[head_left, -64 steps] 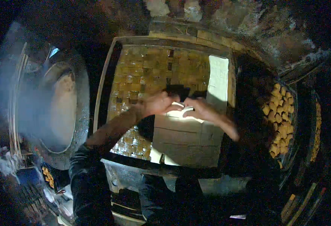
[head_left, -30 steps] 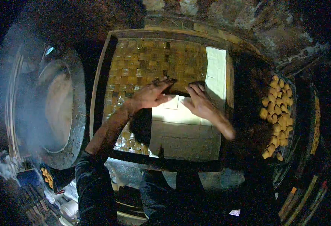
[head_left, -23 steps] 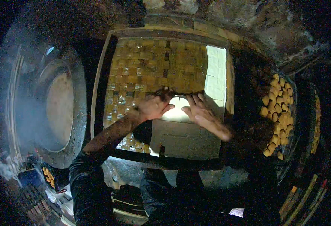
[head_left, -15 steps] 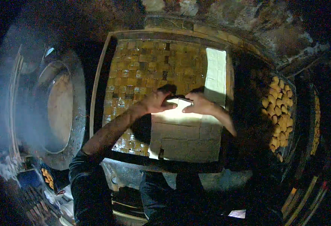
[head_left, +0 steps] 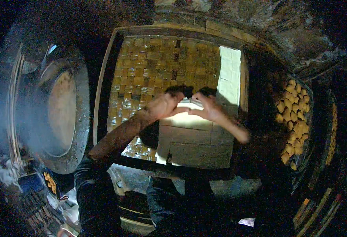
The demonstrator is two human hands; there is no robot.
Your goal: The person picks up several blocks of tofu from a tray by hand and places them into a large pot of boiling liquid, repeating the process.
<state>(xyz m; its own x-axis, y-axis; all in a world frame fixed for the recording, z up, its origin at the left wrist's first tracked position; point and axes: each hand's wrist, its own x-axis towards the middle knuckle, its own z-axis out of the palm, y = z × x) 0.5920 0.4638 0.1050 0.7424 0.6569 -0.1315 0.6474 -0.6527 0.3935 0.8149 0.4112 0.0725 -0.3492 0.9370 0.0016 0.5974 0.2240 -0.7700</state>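
A pale slab of what looks like tofu (head_left: 205, 134), scored into blocks, covers the near right part of a woven bamboo tray (head_left: 146, 59). A strip of the same slab (head_left: 229, 75) runs up the tray's right side. At the slab's far edge, my left hand (head_left: 168, 104) and my right hand (head_left: 210, 108) meet with thumbs nearly touching. Between them are small white tofu blocks (head_left: 193, 102), pinched from both sides. The fingers curl over the far side of these blocks, and shadow partly hides the fingertips.
A wooden frame (head_left: 107, 79) edges the tray. To the left, a large round pan (head_left: 62, 114) steams. Golden fried pieces (head_left: 294, 114) are piled in a container at the right, and a few more (head_left: 49, 182) lie at lower left. A rough wall (head_left: 268, 27) rises behind.
My hands have drawn closer together around the tofu blocks, thumbs now nearly meeting. The blocks seem tipped and more covered by the fingers. The view has shifted slightly.
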